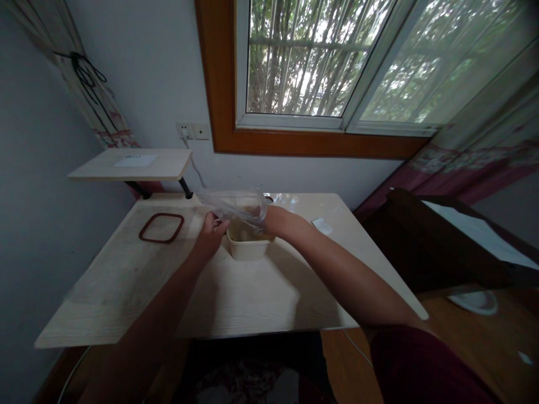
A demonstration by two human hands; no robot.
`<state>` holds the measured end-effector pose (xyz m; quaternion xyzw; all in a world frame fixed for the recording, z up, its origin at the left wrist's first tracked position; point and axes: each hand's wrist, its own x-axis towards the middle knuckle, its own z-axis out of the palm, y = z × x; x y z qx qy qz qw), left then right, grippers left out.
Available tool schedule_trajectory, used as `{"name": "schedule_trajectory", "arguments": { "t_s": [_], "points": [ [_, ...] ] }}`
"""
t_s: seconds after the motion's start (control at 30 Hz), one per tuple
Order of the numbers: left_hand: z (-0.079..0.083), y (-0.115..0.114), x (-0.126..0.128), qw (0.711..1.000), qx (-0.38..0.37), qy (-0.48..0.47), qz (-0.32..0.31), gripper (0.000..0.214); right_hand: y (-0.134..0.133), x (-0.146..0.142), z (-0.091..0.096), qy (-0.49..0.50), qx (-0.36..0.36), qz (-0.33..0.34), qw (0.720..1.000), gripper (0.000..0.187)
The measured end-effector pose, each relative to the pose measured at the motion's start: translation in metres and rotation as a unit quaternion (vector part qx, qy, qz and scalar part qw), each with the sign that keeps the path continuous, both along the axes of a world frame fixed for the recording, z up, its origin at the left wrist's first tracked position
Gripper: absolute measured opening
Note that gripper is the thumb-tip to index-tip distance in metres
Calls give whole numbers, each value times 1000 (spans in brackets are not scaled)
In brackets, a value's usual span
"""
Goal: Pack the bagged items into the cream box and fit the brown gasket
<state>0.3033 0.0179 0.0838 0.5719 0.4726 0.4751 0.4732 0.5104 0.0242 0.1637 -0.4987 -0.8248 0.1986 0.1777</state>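
Note:
A clear plastic bag is spread above a cream-coloured container near the back middle of the table. My left hand pinches the bag's near left edge, beside the container's rim. At the right, my right hand reaches into or behind the bag. Its fingers are hidden by the plastic and I cannot tell what they hold. Pale brownish contents, too blurred to name, show in the container's opening. To the left lies a clear lid with a brown rim, flat on the table.
A raised shelf with a white paper label stands at the back left of the wooden table. Right of my hands lies a small white piece, perhaps paper. Dark furniture stands past the table's right edge; the window wall is behind.

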Motion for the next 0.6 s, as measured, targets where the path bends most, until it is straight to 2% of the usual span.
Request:
{"name": "schedule_trajectory", "arguments": {
  "t_s": [0.07,0.13,0.23,0.27,0.33,0.43,0.53,0.6],
  "points": [
    [4,4,-6,998,43,-22,38,55,-5,13,14,-102,12,-10,995,10],
    [13,6,-15,989,124,-19,82,68,-13,28,29,-145,76,-42,986,16],
    [40,3,-29,956,256,47,135,81,-30,45,50,-93,217,-103,966,35],
    [51,0,-32,945,285,85,138,82,-37,49,56,-60,245,-94,963,41],
    [73,-5,-34,931,316,155,92,76,-49,53,63,-15,256,-9,967,50],
    [96,-6,-30,914,336,227,-29,67,-62,51,63,-21,191,129,973,57],
    [100,-1,-26,880,350,297,-120,57,-67,49,51,-57,142,140,978,58],
    [95,0,-29,857,363,328,-161,41,-67,53,41,-81,139,137,977,43]
  ]
}}
